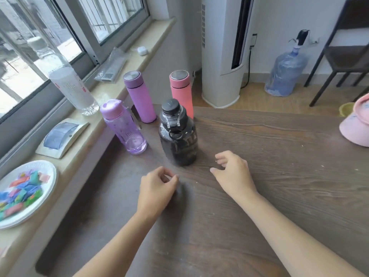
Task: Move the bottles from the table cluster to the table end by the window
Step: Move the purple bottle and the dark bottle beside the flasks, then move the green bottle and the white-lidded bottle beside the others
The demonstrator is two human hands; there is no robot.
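Several bottles stand upright at the window end of the dark wooden table: a dark smoky jug with a black cap nearest me, a clear purple bottle to its left, a matte purple flask and a coral pink flask behind. My left hand hovers just in front of the jug, fingers curled with nothing in them. My right hand is to the jug's right, fingers loosely apart and holding nothing. Neither hand touches a bottle.
On the windowsill to the left are a clear plastic bottle, a white plate of coloured pieces, and a flat packet. A pink container sits at the table's right edge. Beyond the table stand a white tower unit and a water jug.
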